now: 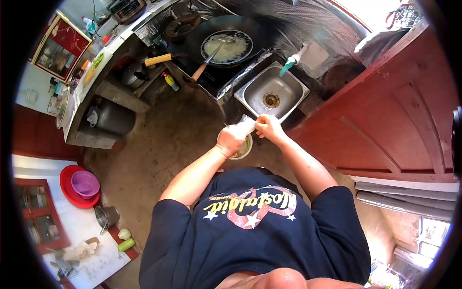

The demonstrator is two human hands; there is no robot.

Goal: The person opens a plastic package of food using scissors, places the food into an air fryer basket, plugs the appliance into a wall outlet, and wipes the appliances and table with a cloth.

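A small clear plastic bag [247,124] is stretched between my two hands in front of the sink. My left hand [232,139] is closed around one side of it. The fingers of my right hand [269,127] pinch its other edge. What the bag contains, if anything, I cannot make out. Below my hands is a white round container [246,147], partly hidden by my left hand, with something pale greenish inside. The steel sink [295,91] lies just beyond my hands, with a teal-tipped tap [288,65] over it.
A black wok [257,36] on the stove holds bubbling pale liquid and a ladle [211,60] with a wooden handle. The wooden handle [158,59] sticks out at left. A red cabinet panel [380,111] stands at right; red and purple basins [85,185] are at lower left.
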